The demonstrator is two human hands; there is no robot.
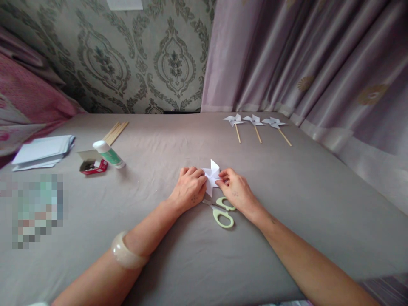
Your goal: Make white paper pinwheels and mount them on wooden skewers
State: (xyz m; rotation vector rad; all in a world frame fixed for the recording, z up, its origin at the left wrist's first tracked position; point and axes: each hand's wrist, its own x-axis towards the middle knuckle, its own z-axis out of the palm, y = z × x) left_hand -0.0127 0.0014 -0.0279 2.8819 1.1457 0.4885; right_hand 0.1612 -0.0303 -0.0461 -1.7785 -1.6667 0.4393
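Observation:
A white paper pinwheel [211,175] with folded blades is held between both hands near the middle of the cloth surface. My left hand [192,187] has its fingers curled closed on the left side of the paper. From the right, my right hand [236,187] pinches a blade between thumb and fingertips. Just below the paper lies a pair of scissors [223,217] with pale green handles; its blades point left toward my left hand, which partly hides them. No stick shows on this pinwheel.
Three finished pinwheels on sticks [255,120] lie at the far right. On the left are a glue stick [110,154], a small red box of metal bits [94,167], wooden sticks [115,133] and a paper stack [43,151]. Curtains [306,55] border the right side.

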